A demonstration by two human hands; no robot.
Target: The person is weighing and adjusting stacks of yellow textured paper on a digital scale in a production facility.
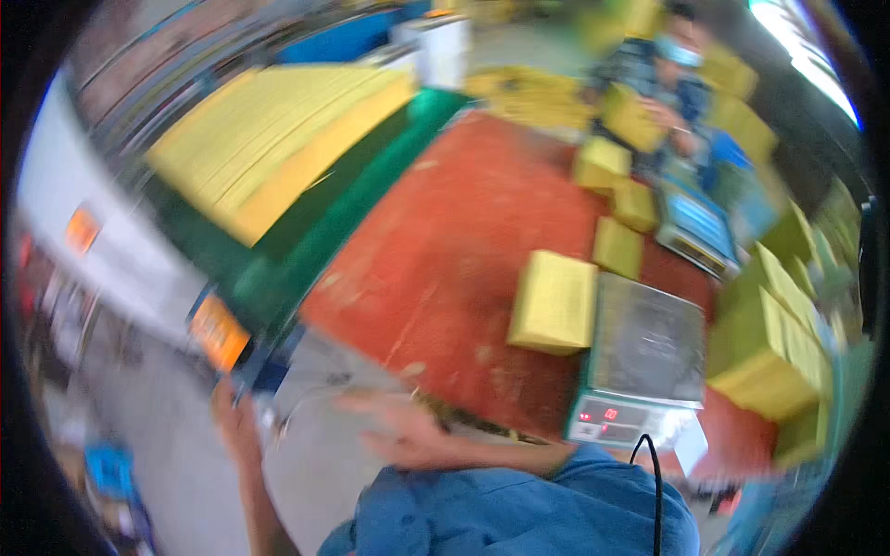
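Observation:
My left hand (237, 426) reaches up at the lower left, just below an orange-faced box (219, 335) at the near end of the conveyor. Motion blur hides whether it touches the box and how its fingers are set. Over the gap in front of the red table (436, 278), my right hand (403, 428) stretches leftward, fingers apart and nothing seen in them. A long row of yellow sheets (287, 130) lies on the green conveyor belt (357, 208). A yellow paper block (554, 302) stands on the table beside a weighing scale (649, 338), whose plate carries nothing.
Across the table a masked person (681, 93) holds a yellow block (632, 118) near a second scale (695, 222). Smaller yellow blocks (616, 247) line the table there. Large yellow stacks (769, 343) stand at the right. A black cable (654, 491) hangs near my body.

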